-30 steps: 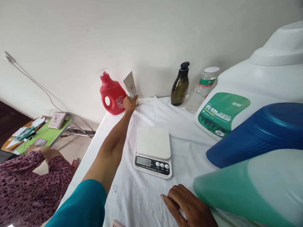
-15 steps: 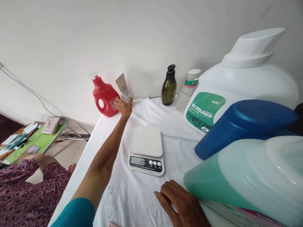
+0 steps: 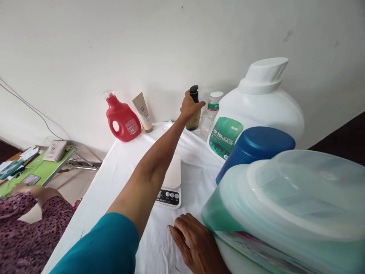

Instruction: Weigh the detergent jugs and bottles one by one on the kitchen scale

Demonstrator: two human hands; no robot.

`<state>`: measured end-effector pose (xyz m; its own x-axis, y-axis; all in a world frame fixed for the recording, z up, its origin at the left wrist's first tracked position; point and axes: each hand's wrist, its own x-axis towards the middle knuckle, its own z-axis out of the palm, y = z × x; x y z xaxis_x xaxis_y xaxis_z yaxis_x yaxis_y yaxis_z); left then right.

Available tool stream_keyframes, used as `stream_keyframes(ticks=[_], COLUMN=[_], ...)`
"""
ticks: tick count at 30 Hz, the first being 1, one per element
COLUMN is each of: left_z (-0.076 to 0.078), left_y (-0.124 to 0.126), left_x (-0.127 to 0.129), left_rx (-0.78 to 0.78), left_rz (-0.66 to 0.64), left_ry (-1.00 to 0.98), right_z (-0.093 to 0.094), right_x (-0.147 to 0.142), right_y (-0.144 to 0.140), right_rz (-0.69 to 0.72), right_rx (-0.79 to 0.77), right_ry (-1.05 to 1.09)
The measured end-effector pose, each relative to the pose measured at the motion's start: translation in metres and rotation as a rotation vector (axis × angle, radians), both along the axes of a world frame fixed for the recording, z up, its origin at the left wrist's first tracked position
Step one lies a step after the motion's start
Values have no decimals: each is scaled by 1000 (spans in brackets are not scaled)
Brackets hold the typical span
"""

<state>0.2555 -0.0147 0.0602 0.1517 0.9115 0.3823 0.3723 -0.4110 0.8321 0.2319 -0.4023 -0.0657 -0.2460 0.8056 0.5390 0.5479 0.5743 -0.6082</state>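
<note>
In the head view my left hand point(image 3: 191, 105) reaches across to a dark olive pump bottle point(image 3: 193, 122) by the wall. Its fingers are around the upper part of the bottle, and the thumb points off to the right. My right hand point(image 3: 196, 241) rests on the white cloth near the front, loosely bent, thumb apart, holding nothing. Between the hands lies a white kitchen scale point(image 3: 173, 182), partly covered by my left forearm. Close to the pump bottle stands a clear bottle with a white cap point(image 3: 209, 114).
A red detergent jug point(image 3: 122, 120) and a beige tube point(image 3: 142, 112) stand at the back left. To the right are a large white detergent jug point(image 3: 256, 110), a blue-lidded container point(image 3: 256, 140) and a green-tinted bottle point(image 3: 228, 201). Another person point(image 3: 37, 228) sits beside a green table point(image 3: 57, 165).
My left hand has left the red jug and beige tube and moved right to the pump bottle. The view has shifted a little; my right hand still rests on the cloth.
</note>
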Motion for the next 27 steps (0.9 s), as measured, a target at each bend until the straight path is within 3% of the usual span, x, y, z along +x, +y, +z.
stream_keyframes(ticks=[3, 13, 15, 19, 22, 24, 27], left_z=[-3, 4, 18, 62, 86, 88, 75], left_y=[1, -43, -56, -98, -141, -168, -196], left_x=[3, -35, -54, -103, -136, -154, -173], left_rx=[-124, 4, 71, 206, 172, 107, 20], left_rz=[53, 155, 100, -108, -200, -239, -283], left_ry=[-32, -73, -106, -70, -13, -19, -48], right_z=[1, 1, -1, -2, 0, 3, 5], right_x=[0, 1, 1, 1, 2, 2, 2], right_y=[-1, -1, -1, 0, 1, 1, 1], right_rz=[-7, -3, -2, 7, 12, 10, 12], right_rx=[-11, -49, -35, -7, -3, 1, 10], right_ry=[-16, -11, 11, 25, 26, 15, -4])
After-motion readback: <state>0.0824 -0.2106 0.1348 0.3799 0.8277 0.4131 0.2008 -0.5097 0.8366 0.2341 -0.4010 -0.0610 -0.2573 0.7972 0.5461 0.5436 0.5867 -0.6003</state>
